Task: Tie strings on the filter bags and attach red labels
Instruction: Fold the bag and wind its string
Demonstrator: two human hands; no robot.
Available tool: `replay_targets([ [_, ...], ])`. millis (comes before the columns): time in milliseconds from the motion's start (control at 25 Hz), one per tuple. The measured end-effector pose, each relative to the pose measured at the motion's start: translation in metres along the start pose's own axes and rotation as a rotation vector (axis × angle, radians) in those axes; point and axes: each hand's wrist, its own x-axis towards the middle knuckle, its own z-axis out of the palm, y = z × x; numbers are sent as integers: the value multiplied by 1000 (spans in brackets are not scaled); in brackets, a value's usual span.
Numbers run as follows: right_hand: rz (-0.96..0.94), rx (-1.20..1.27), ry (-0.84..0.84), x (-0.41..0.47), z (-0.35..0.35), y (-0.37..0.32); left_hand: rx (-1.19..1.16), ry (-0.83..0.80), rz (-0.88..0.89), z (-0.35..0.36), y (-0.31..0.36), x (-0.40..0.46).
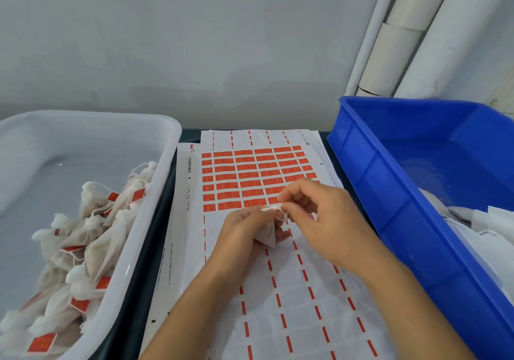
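Note:
Over the label sheet (250,298), my left hand (239,237) grips a small white filter bag (267,233) around its body. My right hand (319,215) pinches the bag's gathered top and its thin white string (284,215) between thumb and fingers. Rows of red labels (250,177) fill the far half of the sheet, just beyond my hands. The near half of the sheet holds only peeled backing with red dashes.
A white tub (155,193) at the left holds several tied bags with red labels (80,248). A blue crate (389,193) at the right holds loose white bags (484,229). White pipes (403,31) stand against the grey wall behind.

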Motion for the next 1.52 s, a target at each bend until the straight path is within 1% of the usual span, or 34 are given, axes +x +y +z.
replay_targets([
  [80,9,27,-5,1,0,2,-163,36,-68,0,0,3],
  [120,19,42,-8,1,0,2,-183,40,-72,0,-1,4],
  [280,51,128,10,-1,3,4,-96,35,-30,1,-1,2],
  [360,76,238,27,-2,2,3,-78,33,-21,0,0,2],
  [520,149,442,9,-3,-1,-1,-8,65,-23,2,4,1],
  [600,182,489,-21,-3,-3,-3,10,81,-9,4,8,0],
  [760,235,549,-163,-6,-3,-6,-40,87,49,2,10,-1],
  [840,267,648,-168,-6,-1,-8,-44,102,52,2,10,-1],
  [960,275,780,-107,-5,1,-7,-6,87,68,4,10,-3],
  [1080,269,890,6,-3,4,-4,-64,21,44,4,12,-6],
  [1160,286,1084,61,-3,5,-4,-87,8,25,4,13,-6],
  [1240,304,1256,72,-4,6,-5,-72,17,15,4,13,-6],
  [1360,336,1286,92,-4,5,-3,-20,33,11,3,13,-6],
  [1520,399,1338,186,-2,-6,0,97,51,-1,6,11,-5],
])
